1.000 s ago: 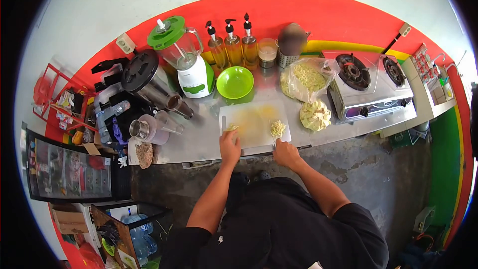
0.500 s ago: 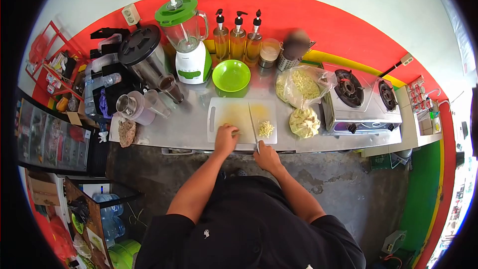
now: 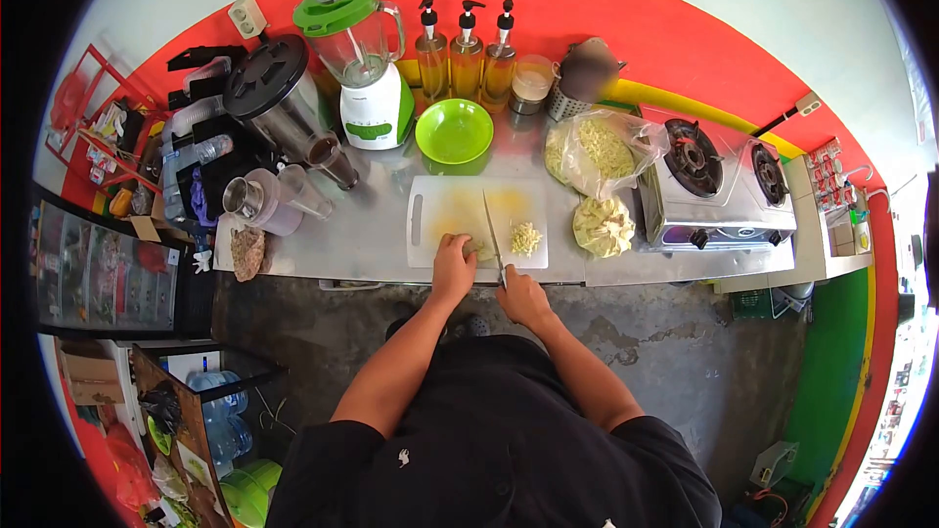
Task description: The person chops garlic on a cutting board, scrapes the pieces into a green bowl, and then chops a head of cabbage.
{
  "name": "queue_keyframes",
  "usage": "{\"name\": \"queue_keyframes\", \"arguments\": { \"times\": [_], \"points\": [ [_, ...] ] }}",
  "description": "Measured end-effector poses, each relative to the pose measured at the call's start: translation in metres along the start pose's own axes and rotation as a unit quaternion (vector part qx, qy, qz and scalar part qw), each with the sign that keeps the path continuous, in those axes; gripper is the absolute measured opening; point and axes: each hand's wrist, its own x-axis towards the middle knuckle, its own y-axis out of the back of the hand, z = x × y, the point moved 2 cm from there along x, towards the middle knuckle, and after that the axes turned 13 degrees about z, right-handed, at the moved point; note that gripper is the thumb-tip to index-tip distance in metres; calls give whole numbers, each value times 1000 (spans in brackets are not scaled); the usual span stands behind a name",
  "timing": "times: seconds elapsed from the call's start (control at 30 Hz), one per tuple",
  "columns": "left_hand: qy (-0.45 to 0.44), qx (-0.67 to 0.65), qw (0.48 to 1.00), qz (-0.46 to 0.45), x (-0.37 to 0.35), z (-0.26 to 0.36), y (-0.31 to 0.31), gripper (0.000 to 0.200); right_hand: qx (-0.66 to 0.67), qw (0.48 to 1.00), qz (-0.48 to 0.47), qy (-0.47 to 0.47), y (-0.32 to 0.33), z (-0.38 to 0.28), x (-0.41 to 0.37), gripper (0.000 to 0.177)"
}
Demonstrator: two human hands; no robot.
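A white cutting board [image 3: 448, 198] lies at the front of the steel counter, with yellowish stains on it. My right hand [image 3: 524, 299] is closed round the handle of a long knife [image 3: 493, 237], whose blade points away from me over the board. On the board's left half my left hand [image 3: 454, 268] is closed, fingers curled against a pale, light-green vegetable piece [image 3: 479, 249]; its exact kind is too small to tell. To the right of the blade sits a small heap of chopped pale pieces [image 3: 526, 239].
Right of the board are a cabbage-like head [image 3: 602, 227], a plastic bag of shredded vegetable [image 3: 608, 152] and a two-burner stove [image 3: 719, 200]. Behind it stand a green bowl [image 3: 454, 132], a blender [image 3: 376, 108] and pump bottles [image 3: 466, 68]. A stone-like lump [image 3: 247, 252] lies left.
The view has shifted slightly, so the counter sits higher in the picture. The knife blade has tilted and moved closer to my left hand, which has come nearer the blade.
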Motion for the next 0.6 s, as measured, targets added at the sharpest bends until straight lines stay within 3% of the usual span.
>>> {"name": "queue_keyframes", "arguments": {
  "times": [0.2, 0.3, 0.37, 0.4, 0.47, 0.6],
  "points": [
    [44, 69, 996, -21, 3, 1, 12, 32, -5, 1000, -7, -19, 0, -3, 1, 37],
    [-26, 103, 994, 30, 2, 13, 16, 34, -1, 1000, -7, -16, 3, -5, 1, 36],
    [-158, 79, 984, 33, 4, 37, 21, 30, 8, 1000, -4, -14, 6, -7, -1, 35],
    [-159, 79, 984, 31, 3, 38, 20, 30, 14, 1000, 25, -4, 7, -8, -2, 33],
    [-217, 40, 974, -60, -1, 43, 14, 29, 22, 998, 53, 4, 9, -10, -4, 31],
    [-202, 45, 975, -78, -5, 34, 4, 22, 7, 999, 53, -11, 6, -10, -4, 32]
  ]
}}
